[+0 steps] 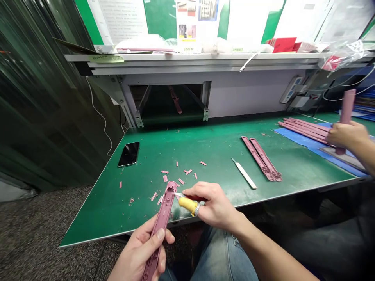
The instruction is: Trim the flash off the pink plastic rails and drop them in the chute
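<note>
My left hand (149, 244) is wrapped round a long pink plastic strip-shaped part (164, 212), its hollow side facing up and its far end raised over the table edge. In my right hand (212, 203) is a small knife (179, 194), whose blade touches the right rim near the part's far end. A yellow cover (187, 204) wraps my right thumb. Small pink plastic scraps (165, 178) lie scattered beyond the part. Two more pink parts (260, 158) rest on the table to the right, beside a white-handled knife (245, 175).
A black phone (129, 154) lies at the left of the green table (216, 148). At right, a co-worker's hand (348, 134) holds a pink part above a blue sheet (315, 142) with several pink parts. A shelf (175, 58) spans the back, above an opening with a belt (164, 111).
</note>
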Demonstrator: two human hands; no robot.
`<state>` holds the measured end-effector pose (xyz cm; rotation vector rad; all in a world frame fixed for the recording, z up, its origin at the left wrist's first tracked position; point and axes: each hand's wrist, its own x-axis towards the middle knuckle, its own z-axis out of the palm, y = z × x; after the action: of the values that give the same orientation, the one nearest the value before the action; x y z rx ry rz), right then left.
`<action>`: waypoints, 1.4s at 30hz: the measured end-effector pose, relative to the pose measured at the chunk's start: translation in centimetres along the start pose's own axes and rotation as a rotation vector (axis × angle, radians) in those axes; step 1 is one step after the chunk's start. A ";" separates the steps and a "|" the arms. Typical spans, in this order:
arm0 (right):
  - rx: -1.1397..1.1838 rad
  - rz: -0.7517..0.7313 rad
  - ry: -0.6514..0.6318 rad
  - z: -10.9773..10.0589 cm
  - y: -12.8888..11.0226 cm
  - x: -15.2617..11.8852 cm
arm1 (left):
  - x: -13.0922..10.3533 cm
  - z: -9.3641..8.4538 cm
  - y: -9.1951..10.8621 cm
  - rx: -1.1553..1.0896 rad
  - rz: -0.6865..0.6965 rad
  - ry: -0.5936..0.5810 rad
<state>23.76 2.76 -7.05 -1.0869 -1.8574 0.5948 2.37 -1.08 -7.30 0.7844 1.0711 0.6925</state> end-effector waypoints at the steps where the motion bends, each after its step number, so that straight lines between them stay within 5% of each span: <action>1: 0.036 -0.005 -0.004 -0.2 0.1 0.0 | -0.1 0.0 -0.1 0.023 0.012 0.013; 6: 0.227 0.016 -0.077 -1.3 0.4 0.2 | -1.0 -0.1 0.0 0.165 0.058 0.029; 12: 0.657 0.358 -0.151 -1.5 1.5 1.0 | -2.0 0.0 0.7 0.307 0.156 0.055; 19: 0.861 0.582 -0.631 -2.2 2.6 2.4 | -2.4 -0.6 1.3 0.423 0.215 0.076; 22: 1.019 0.606 -0.737 -1.7 3.5 2.5 | -2.5 -0.6 1.2 0.455 0.233 0.086; 26: 1.166 0.601 -0.732 0.0 4.3 1.3 | -2.4 -0.6 1.0 0.498 0.261 0.105; 29: 1.227 0.578 -0.587 0.8 3.7 -0.1 | -2.3 -1.3 1.4 0.477 0.260 0.115; 32: 0.967 0.446 -0.375 0.8 2.2 -0.6 | -2.1 -3.0 2.3 0.598 0.263 0.062; 35: 0.276 0.090 -0.227 0.6 0.8 0.0 | -1.5 -5.0 3.4 1.011 0.435 0.008; 38: -0.243 -0.172 -0.239 0.5 -0.1 1.2 | -1.1 -6.6 5.0 1.448 0.738 0.020; 42: -0.629 -0.290 -0.322 0.2 -1.1 2.5 | -1.1 -7.3 8.2 1.820 1.132 0.022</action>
<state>22.52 4.36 -5.25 -1.1159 -2.5246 -0.0017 -5.77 4.07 -1.96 3.0827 1.0136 0.4278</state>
